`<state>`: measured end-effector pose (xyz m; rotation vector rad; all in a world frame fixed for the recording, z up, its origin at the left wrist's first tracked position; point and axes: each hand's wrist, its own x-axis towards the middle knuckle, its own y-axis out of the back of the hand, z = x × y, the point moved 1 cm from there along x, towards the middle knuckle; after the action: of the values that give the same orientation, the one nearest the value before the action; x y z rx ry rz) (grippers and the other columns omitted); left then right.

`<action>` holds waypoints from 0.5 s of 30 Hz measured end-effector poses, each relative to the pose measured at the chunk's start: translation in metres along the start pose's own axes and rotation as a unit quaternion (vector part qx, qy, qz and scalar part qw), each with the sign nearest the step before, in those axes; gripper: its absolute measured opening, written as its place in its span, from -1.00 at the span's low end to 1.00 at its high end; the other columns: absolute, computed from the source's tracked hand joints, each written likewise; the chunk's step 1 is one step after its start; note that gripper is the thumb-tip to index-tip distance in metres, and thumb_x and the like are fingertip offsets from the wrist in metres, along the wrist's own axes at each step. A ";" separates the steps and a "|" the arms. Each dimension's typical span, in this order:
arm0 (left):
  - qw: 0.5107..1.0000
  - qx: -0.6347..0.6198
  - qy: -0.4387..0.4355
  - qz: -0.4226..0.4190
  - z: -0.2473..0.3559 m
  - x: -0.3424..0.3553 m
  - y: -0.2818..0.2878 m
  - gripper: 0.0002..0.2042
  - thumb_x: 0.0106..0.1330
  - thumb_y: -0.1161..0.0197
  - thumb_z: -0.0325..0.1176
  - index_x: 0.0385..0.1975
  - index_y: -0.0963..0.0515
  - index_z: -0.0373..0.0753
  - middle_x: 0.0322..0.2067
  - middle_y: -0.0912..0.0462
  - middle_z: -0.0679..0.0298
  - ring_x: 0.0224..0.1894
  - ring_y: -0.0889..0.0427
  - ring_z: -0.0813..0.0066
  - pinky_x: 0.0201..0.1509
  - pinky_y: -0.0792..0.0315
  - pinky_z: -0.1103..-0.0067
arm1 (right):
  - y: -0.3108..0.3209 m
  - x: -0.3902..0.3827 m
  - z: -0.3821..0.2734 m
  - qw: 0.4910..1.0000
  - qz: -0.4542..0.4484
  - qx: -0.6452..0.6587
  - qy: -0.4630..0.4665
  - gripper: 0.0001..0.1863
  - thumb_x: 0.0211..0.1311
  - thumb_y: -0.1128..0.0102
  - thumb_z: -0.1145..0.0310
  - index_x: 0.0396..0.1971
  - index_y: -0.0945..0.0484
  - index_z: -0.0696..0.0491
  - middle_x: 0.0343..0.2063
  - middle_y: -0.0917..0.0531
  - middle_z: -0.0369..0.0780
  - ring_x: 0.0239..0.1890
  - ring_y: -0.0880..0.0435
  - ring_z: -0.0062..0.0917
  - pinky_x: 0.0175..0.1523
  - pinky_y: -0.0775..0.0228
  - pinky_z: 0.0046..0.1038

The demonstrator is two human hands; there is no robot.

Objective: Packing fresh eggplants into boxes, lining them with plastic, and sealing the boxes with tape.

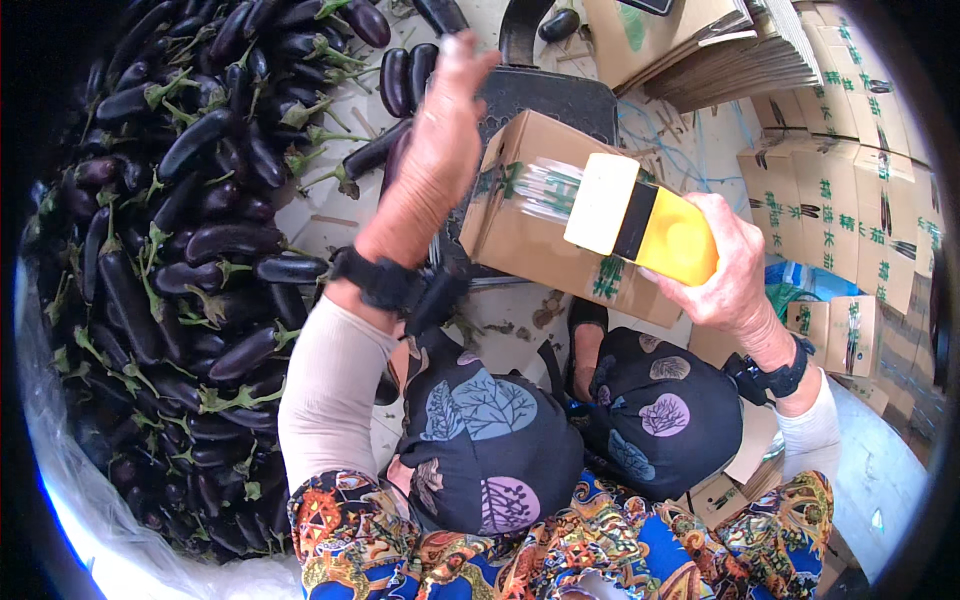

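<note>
A small brown cardboard box (560, 255) with green print rests tilted on a black platform (560, 95), in front of my knees. Shiny clear film, perhaps tape, catches the light on its top. My right hand (725, 262) is closed round a yellow hand-held tool (680, 240) with a black band and a wide cream head; its kind is unclear. The tool's head is over the box's right part. My left hand (445, 135) is raised at the box's far left corner, slightly blurred, seen edge-on with fingers stretched and nothing visible in them.
A large heap of eggplants (200, 240) fills the left side, several more lying beside the platform. Flattened cardboard sheets (720, 60) are stacked at the far right. Printed cartons (850, 190) form a wall at right. Blue string (670, 145) trails on the floor.
</note>
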<state>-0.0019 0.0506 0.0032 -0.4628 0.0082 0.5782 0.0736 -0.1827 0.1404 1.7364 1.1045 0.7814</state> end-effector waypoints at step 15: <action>0.804 0.588 -0.083 -0.027 -0.013 -0.022 -0.036 -0.39 0.34 -0.03 0.02 0.26 -0.12 -0.21 -0.19 -0.58 -0.11 -0.20 -0.58 -0.14 -0.13 -0.46 0.16 | 0.001 0.002 0.005 0.998 0.004 -0.012 0.057 -0.48 -0.24 -0.46 0.28 -0.26 -0.42 0.17 -0.42 -0.60 -0.08 -0.45 -0.65 -0.23 -0.37 -0.55 -0.35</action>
<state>-0.0005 0.0071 0.0095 0.8085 0.1780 0.4531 0.0793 -0.1833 0.1394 1.6951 1.1604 0.9047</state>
